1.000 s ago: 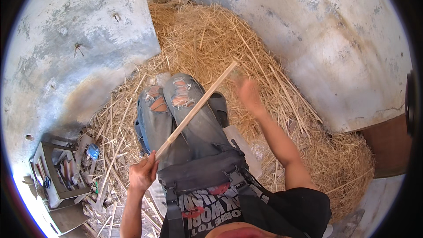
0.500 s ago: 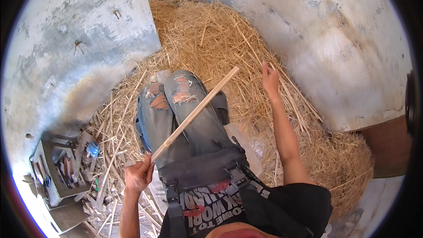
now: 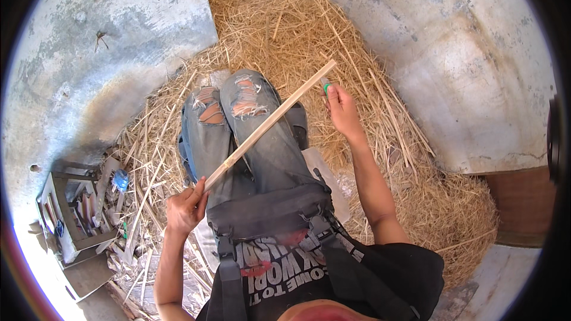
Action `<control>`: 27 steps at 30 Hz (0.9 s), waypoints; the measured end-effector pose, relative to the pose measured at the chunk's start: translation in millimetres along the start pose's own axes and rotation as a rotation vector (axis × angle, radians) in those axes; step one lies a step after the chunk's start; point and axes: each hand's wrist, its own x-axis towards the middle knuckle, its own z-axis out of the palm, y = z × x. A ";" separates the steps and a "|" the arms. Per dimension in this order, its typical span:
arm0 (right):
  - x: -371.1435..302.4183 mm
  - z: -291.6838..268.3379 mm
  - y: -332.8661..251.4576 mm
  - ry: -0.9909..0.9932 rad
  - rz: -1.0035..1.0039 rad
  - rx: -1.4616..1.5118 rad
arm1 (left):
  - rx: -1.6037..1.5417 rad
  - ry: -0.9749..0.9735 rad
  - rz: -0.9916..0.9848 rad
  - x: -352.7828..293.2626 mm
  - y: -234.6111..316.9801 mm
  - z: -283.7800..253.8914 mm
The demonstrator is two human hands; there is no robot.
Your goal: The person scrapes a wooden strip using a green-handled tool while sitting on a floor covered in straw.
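A long, pale bamboo strip slants up across my lap, with a node near its lower part. My left hand is closed around its lower end, beside my left thigh. Near the strip's upper end, my right hand is closed on a small tool with a green handle. A short greyish tip shows on the tool next to the strip; its exact kind and whether it touches the strip I cannot tell. My knees in torn grey jeans lie under the strip.
Shavings and straw-like strips heap up ahead and to the right. Longer strips lie along the right wall. At the left stands a wooden box with things in it, beside a crumpled blue plastic piece. A left wall juts in.
My right hand has moved left and slightly down toward the strip's upper end, and the green tool now shows. The strip and my left hand have shifted up a little.
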 end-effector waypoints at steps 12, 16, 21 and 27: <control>-30.9 64.2 -45.0 0.042 -0.186 -0.368 | 0.011 -0.015 -0.010 7.8 7.0 6.4; -5.8 45.2 -38.5 0.185 -0.111 -0.303 | 0.002 -0.020 -0.023 9.1 10.0 7.9; -26.0 77.7 -40.1 0.050 -0.165 -0.264 | -0.044 -0.008 -0.091 20.6 18.3 17.8; -44.9 95.4 -48.1 -0.098 -0.157 -0.270 | -0.096 0.075 -0.095 50.9 35.9 42.4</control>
